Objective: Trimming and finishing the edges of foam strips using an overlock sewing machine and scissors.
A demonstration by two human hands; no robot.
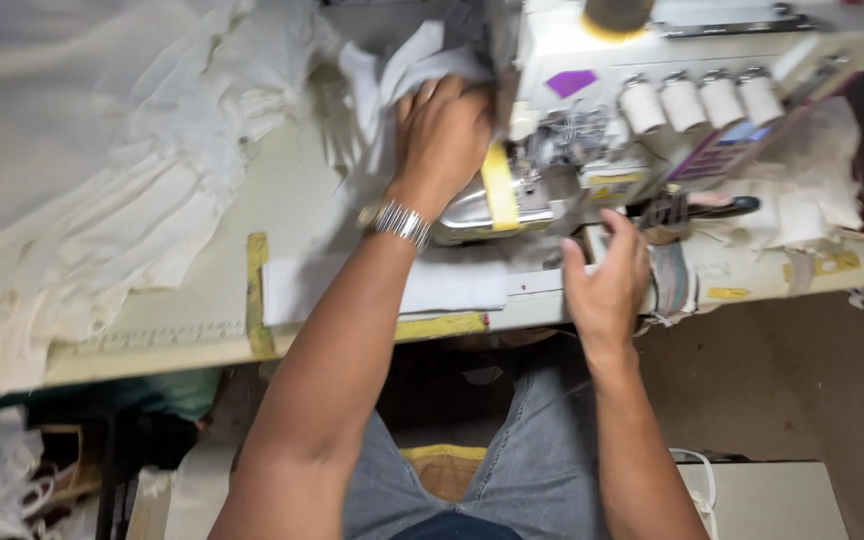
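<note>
- Head view: the left hand (444, 128) lies palm down, fingers spread and slightly curled, pressing a piece of white cloth (392, 75) flat just left of the sewing machine (652, 90). A metal bracelet (399, 221) sits on that wrist.
- The cloth bunches up behind the fingers and runs toward the needle area, where a yellow strap (499, 187) crosses the machine's shiny bed.
- The right hand (607, 275) hovers at the front edge of the surface (202, 320), fingers loosely curved with the thumb up. It seems to touch the machine's front edge or a scrap there; I cannot tell whether it pinches anything.
- Four white thread spools (702, 100) stand in a row on the machine, and a purple patch (570, 82) is stuck near them.
- A heap of pale fabric (102, 150) covers the left of the surface; a flat white strip (372, 285) lies under the left forearm.
- Judged from its folds, the cloth is light, limp and apt to slide and wrinkle. It is best held flat under a spread palm near the seam line, or pinched at an edge.
</note>
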